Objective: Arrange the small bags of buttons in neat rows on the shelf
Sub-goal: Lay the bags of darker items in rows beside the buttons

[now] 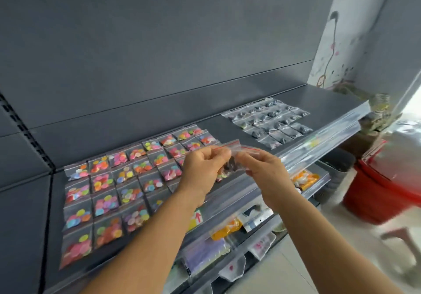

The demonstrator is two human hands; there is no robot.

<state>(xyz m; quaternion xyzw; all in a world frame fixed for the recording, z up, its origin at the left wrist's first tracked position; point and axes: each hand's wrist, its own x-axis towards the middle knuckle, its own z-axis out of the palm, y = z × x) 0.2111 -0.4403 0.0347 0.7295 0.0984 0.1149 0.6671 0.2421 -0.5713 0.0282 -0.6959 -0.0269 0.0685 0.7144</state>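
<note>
Holding one clear bag (232,154) of dark buttons, both hands.

We see the dark grey shelf (328,99) carrying two blocks of small clear zip bags, well apart; the bags of coloured buttons (118,179) lie flat in neat rows on its left part, edge to edge, filled with pink, orange, yellow, green and blue discs; the bags of dark buttons (271,120) lie flat in a tighter grid toward the right end; one more clear bag with a red zip line (232,149), holding dark buttons, hangs above the shelf's front edge, between the two blocks, pinched at both sides.
</note>
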